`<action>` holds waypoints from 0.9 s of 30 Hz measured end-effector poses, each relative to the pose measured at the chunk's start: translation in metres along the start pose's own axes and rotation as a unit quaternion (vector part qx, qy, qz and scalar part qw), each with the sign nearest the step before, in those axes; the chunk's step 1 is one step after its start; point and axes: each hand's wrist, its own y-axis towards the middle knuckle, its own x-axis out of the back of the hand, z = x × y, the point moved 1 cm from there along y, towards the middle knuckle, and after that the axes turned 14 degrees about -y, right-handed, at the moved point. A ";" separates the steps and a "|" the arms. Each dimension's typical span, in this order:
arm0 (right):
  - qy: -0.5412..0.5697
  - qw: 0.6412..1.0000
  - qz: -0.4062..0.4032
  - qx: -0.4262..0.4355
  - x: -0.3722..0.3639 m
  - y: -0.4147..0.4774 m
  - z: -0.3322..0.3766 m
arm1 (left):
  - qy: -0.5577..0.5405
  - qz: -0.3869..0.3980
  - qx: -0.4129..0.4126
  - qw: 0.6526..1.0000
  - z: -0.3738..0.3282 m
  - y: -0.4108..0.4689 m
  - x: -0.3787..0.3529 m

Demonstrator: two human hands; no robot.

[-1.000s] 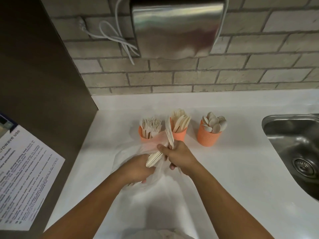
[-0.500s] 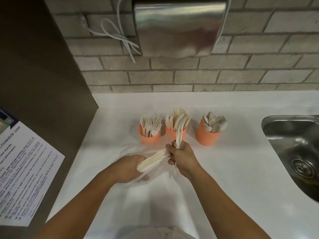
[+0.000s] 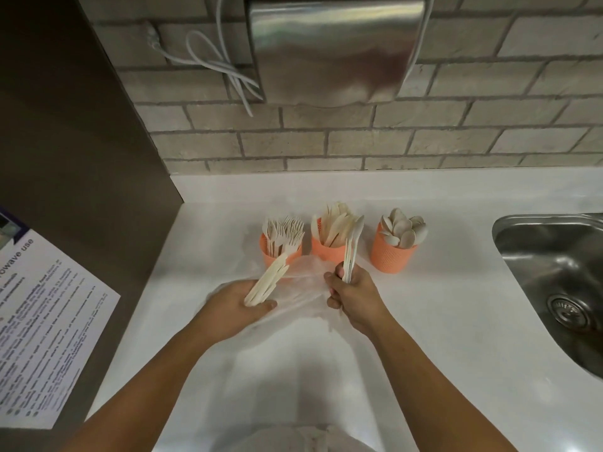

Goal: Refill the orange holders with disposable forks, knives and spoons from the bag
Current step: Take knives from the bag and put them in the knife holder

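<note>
Near the orange holders [image 3: 390,259], I noted the left hand [image 3: 235,301] gripping a cutlery bundle [image 3: 266,282] and the right hand [image 3: 354,295] gripping upright utensils [image 3: 350,249].

A thin clear plastic bag [image 3: 303,282] is seen on a smooth, glossy white worktop [image 3: 440,321]. Textured orange holders [image 3: 390,256], a brushed-metal sink [image 3: 554,256] and rough matt brick [image 3: 424,138] are shown.

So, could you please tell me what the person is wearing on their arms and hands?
The left forearm and right forearm are bare to the frame's edge: no sleeves, watch or bracelets show. The left grip and right grip are ungloved hands with no rings visible.
</note>
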 end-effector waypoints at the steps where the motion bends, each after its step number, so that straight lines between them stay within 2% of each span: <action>1: -0.045 0.999 0.009 0.015 0.005 -0.001 -0.001 | -0.030 0.006 0.006 0.999 0.003 0.000 0.001; 3: -0.226 0.972 0.016 0.061 0.018 -0.002 -0.003 | -0.150 0.022 0.022 0.988 0.007 0.001 0.001; 5: -0.433 0.893 0.033 0.115 0.028 -0.001 -0.009 | -0.335 0.036 0.025 0.941 0.003 -0.001 0.002; 6: -0.493 0.860 0.050 0.125 0.032 -0.001 -0.012 | -0.445 0.043 0.029 0.894 0.002 -0.001 0.002; 7: -0.522 0.841 0.065 0.125 0.036 -0.001 -0.014 | -0.546 0.048 0.037 0.835 0.000 0.001 0.002; 9: -0.546 0.827 0.078 0.110 0.042 -0.001 -0.014 | -0.675 0.044 0.058 0.735 -0.009 0.005 0.006; 10: -0.550 0.826 0.075 0.101 0.044 -0.001 -0.013 | -0.703 0.035 0.070 0.707 -0.014 0.007 0.008; 11: -0.550 0.827 0.066 0.095 0.046 -0.001 -0.009 | -0.714 0.024 0.084 0.695 -0.020 0.010 0.010; 13: -0.548 0.831 0.017 0.093 0.046 -0.005 0.001 | -0.714 0.007 0.107 0.692 -0.029 0.015 0.013; 16: -0.559 0.816 -0.089 0.117 0.039 -0.014 0.026 | -0.702 0.011 0.128 0.700 -0.043 0.018 0.016; 18: -0.523 0.833 -0.108 0.146 0.032 -0.019 0.043 | -0.666 0.020 0.120 0.736 -0.053 0.018 0.016; 20: -0.434 0.882 -0.064 0.169 0.024 -0.024 0.061 | -0.600 0.017 0.090 0.795 -0.064 0.017 0.014; 22: -0.337 0.925 0.009 0.174 0.013 -0.030 0.075 | -0.552 0.015 0.060 0.832 -0.074 0.018 0.009; 25: -0.186 0.968 0.089 0.142 -0.012 -0.037 0.082 | -0.514 0.016 0.027 0.857 -0.081 0.021 -0.003; 27: -0.114 0.981 0.094 0.126 -0.027 -0.039 0.079 | -0.512 0.024 0.016 0.858 -0.079 0.021 -0.012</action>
